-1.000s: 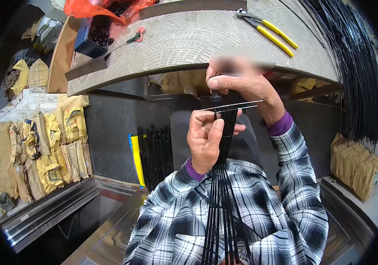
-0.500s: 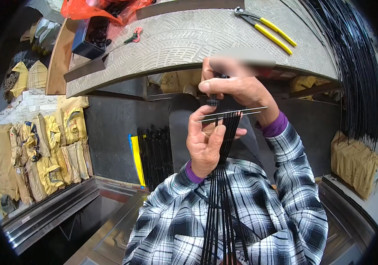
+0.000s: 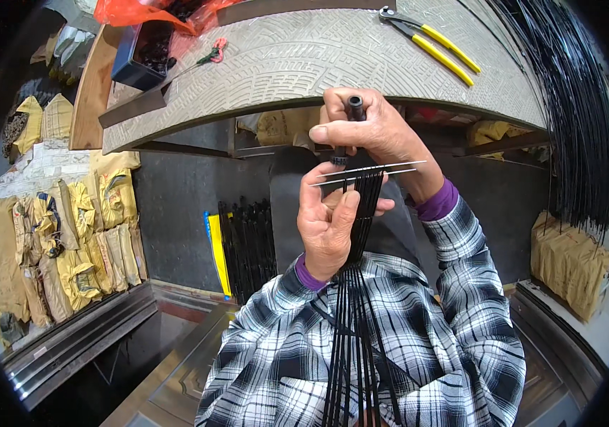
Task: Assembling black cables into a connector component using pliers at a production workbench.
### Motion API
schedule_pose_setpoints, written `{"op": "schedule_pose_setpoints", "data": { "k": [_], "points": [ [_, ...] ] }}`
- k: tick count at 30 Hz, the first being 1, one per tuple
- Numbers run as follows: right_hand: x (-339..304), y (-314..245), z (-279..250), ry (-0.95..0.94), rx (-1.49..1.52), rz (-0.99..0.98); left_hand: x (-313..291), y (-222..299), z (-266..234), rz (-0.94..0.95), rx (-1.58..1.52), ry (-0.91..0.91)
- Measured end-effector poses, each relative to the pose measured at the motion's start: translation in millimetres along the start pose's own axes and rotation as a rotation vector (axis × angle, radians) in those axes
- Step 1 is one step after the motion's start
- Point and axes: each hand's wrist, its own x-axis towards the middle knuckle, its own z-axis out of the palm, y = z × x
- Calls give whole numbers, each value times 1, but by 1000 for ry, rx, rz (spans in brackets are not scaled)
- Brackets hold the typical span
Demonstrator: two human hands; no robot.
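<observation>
Open passage exists to the left of the left hand (image 3: pixel 329 228), where only the dark floor lies below. Ahead of both hands, the grey patterned worktop (image 3: pixel 304 64) forms a barrier; its front edge runs just beyond the right hand (image 3: pixel 375 135). On the worktop, yellow-handled pliers (image 3: pixel 432 46) occupy the right portion, a dark tray (image 3: pixel 137 57) and small red-handled snips (image 3: pixel 212 53) the left; the centre surface is bare. To the right, a hanging mass of black rods (image 3: pixel 575 114) blocks lateral travel. Below the hands, a bundle of black ribs (image 3: pixel 354 313) runs down across the lap. Two thin metal wires (image 3: pixel 368 173) cross the bundle between the hands.
</observation>
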Motion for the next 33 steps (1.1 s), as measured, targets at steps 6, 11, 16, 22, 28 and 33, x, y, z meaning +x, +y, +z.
{"op": "schedule_pose_setpoints", "data": {
  "k": [6,11,16,22,28,33],
  "points": [
    [0,3,-2,32,-14,0,2,5,-2,-107,-75,-31],
    [2,6,-2,32,-9,2,4,4,-4,-129,-67,-14],
    [3,5,0,25,-84,-48,6,7,-3,-137,-49,-21],
    [2,3,0,2,-175,-96,5,3,-4,-118,-41,-14],
    [3,-5,2,-55,-225,-126,4,9,2,-128,-38,10],
    [-8,-3,7,61,-119,-103,2,9,-3,-80,-10,-8]
  ]
}}
